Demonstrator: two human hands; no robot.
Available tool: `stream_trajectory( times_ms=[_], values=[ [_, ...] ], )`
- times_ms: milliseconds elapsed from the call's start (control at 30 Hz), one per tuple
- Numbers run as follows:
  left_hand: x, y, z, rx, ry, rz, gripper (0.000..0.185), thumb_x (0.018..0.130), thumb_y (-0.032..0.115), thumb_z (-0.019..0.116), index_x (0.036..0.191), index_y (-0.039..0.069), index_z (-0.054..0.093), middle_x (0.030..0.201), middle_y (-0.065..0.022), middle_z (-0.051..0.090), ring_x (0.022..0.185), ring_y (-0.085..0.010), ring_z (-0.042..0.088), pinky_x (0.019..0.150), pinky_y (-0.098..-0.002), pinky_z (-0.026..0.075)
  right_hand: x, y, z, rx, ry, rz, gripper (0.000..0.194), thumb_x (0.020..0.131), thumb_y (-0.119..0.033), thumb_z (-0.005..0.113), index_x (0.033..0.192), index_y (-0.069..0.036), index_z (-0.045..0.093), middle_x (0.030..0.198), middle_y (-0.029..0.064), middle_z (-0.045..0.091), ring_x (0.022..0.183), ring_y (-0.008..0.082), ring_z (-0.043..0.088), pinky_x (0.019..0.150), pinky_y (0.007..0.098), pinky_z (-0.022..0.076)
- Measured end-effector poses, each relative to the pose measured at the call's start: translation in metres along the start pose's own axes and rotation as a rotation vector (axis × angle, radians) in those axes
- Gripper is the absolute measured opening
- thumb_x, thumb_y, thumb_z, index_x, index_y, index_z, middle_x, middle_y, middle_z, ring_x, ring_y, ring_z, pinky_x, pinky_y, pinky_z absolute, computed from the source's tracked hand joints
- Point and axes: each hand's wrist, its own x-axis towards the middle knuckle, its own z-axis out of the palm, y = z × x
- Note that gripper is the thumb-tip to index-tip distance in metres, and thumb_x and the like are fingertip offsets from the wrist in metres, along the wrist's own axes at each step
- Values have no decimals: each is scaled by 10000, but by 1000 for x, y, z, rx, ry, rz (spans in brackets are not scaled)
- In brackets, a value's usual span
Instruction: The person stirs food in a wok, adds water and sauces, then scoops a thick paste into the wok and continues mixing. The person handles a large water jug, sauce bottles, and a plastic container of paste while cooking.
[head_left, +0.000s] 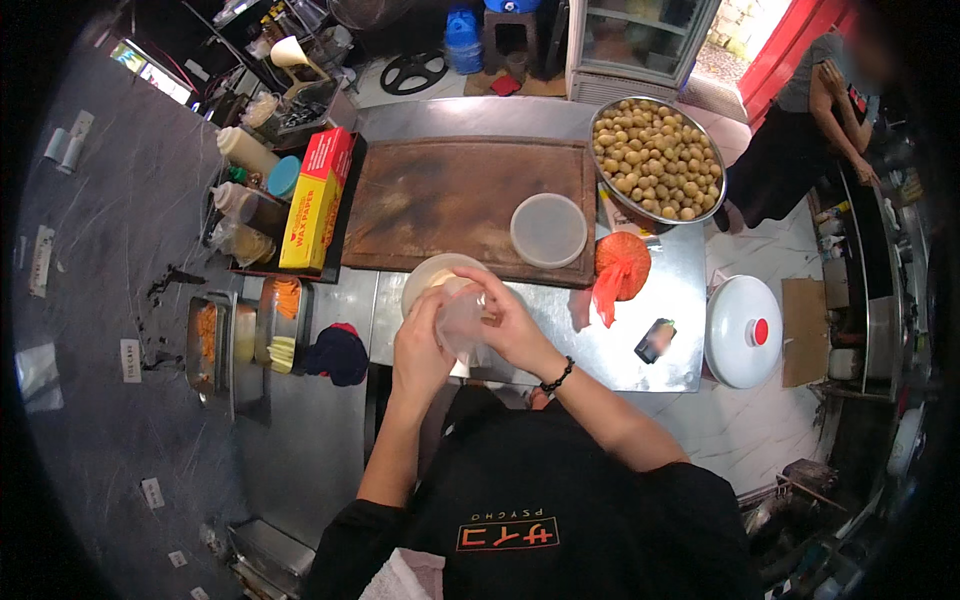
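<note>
My left hand (424, 349) and my right hand (512, 330) hold a translucent plastic piece (461, 322), perhaps a bag or cup, between them. It is tilted, and its exact shape is hard to tell. Just beyond and partly under my fingers sits a round pale tub (429, 274) at the near edge of the cutting board; its contents are mostly hidden. A round translucent lid (548, 230) lies on the right part of the wooden cutting board (457, 195).
A steel bowl (718, 202) of small round tan fruits stands at the back right, near a red bag (622, 266). A wax paper box (311, 217) and squeeze bottles (246, 150) are at left, beyond metal trays (298, 319). Another person (802, 127) stands at upper right.
</note>
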Motion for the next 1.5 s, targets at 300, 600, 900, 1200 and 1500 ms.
stream_trajectory(
  times_ms=[300, 600, 900, 1200, 1500],
  values=[
    [-18, -49, -14, -321, -33, -7, 920, 656, 215, 865, 1413, 97, 356, 1558, -216, 243, 1432, -347, 266, 1145, -441, 262, -1, 6, -22, 0, 280, 28, 130, 821, 25, 679, 915, -20, 602, 895, 10, 625, 828, 69, 600, 742, 209, 504],
    [-43, -97, 47, -313, -35, -53, 637, 511, 326, 960, 819, 71, 464, 1301, -296, 541, 1162, -328, 590, 911, -376, 506, -63, -1, -49, 636, 353, -140, 240, 907, -150, 640, 1073, -51, 498, 1008, 47, 578, 943, 146, 596, 884, 273, 481],
    [5, 74, 60, -381, -480, 585, 695, 527, 375, 945, 978, -30, 604, 1370, -312, 485, 1157, -374, 609, 884, -376, 536, -225, -88, -100, 326, 459, -309, 276, 833, -205, 718, 973, -40, 547, 959, 63, 547, 885, 155, 576, 797, 293, 505],
    [-51, 357, 277, -753, -775, 897, 829, 502, 358, 967, 1127, -31, 585, 1327, -303, 528, 1184, -366, 589, 957, -424, 495, -490, -181, -219, 168, 862, -548, 252, 855, -105, 720, 1039, -10, 575, 1038, 61, 605, 953, 118, 606, 845, 249, 500],
    [-122, 632, 483, -834, -1077, 1075, 659, 472, 367, 973, 805, 65, 492, 1136, -268, 638, 1193, -400, 578, 948, -453, 499, -716, -241, -350, 75, 1364, -848, 286, 843, -106, 723, 1057, -3, 564, 1039, 64, 609, 948, 113, 614, 844, 249, 512]
  ],
)
